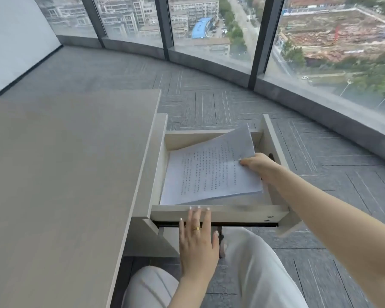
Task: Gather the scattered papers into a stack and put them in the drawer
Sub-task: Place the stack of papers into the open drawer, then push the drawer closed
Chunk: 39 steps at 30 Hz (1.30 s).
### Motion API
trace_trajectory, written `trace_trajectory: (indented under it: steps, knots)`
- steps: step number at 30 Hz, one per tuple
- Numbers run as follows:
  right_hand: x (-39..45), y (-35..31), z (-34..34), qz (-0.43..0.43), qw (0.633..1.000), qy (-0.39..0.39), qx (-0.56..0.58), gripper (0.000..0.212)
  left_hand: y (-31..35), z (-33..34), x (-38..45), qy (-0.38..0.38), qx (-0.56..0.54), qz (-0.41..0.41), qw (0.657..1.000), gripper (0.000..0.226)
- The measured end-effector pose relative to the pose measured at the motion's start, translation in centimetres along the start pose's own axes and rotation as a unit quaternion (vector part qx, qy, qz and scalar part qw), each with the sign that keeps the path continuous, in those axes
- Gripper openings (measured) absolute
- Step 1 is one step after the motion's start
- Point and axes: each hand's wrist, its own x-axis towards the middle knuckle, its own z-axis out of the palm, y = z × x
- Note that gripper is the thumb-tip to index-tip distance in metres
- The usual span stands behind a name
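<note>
Head view: right hand (257, 165) grip pinched on the paper stack (211, 172), which sits tilted inside the open drawer (218, 212), far corner riding over the back wall. Left hand (198, 236) open flat, fingertips on the drawer's near rim, holding nothing. Lower the stack flat, nudge it nearer to clear that wall. Tabletop (65, 163) bare to the left.
</note>
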Motion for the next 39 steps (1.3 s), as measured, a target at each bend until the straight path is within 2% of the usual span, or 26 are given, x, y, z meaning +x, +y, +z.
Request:
trace_trajectory:
  steps: [8, 14, 19, 23, 25, 29, 32, 34, 36, 39]
  knots:
    - [4.0, 1.4, 1.4, 0.042, 0.996, 0.022, -0.080, 0.033, -0.3, 1.3, -0.1, 0.025, 0.015, 0.011, 1.000, 0.051]
    - [5.3, 3.7, 2.0, 0.047, 0.995, 0.060, -0.070, 0.033, -0.4, 1.6, -0.1, 0.041, 0.021, 0.028, 0.999, 0.051]
    - [5.0, 4.7, 2.8, 0.012, 0.975, 0.147, -0.166, 0.065, -0.4, 1.0, -0.1, 0.013, 0.039, 0.034, 0.999, 0.063]
    - [2.7, 4.2, 2.7, -0.069, 0.960, 0.125, -0.243, 0.079, 0.2, 0.3, -0.2, -0.055, 0.087, 0.010, 0.995, 0.085]
    - [0.4, 4.1, 2.6, -0.137, 0.946, 0.116, -0.270, 0.078, 0.3, -0.3, 0.0, -0.091, 0.105, 0.006, 0.990, 0.088]
    - [-6.0, 5.5, 2.0, -0.261, 0.891, 0.132, -0.347, 0.071, 0.8, -2.2, 0.5, -0.141, 0.110, -0.012, 0.984, 0.081]
    - [-10.6, 7.8, 0.7, -0.281, 0.853, 0.133, -0.419, 0.070, 1.2, -4.2, 1.0, -0.167, 0.053, -0.013, 0.984, 0.069]
    - [-12.5, 9.4, -0.4, -0.268, 0.834, 0.134, -0.464, 0.070, 1.4, -6.3, 1.5, -0.198, 0.037, -0.030, 0.979, 0.071]
    - [-14.2, 11.0, -1.4, -0.252, 0.822, 0.141, -0.492, 0.069, 1.4, -8.4, 1.8, -0.170, 0.038, -0.027, 0.984, 0.074]
    - [-15.8, 13.0, -2.7, -0.225, 0.813, 0.154, -0.514, 0.070, 0.7, -11.7, 2.1, -0.085, 0.055, -0.021, 0.995, 0.069]
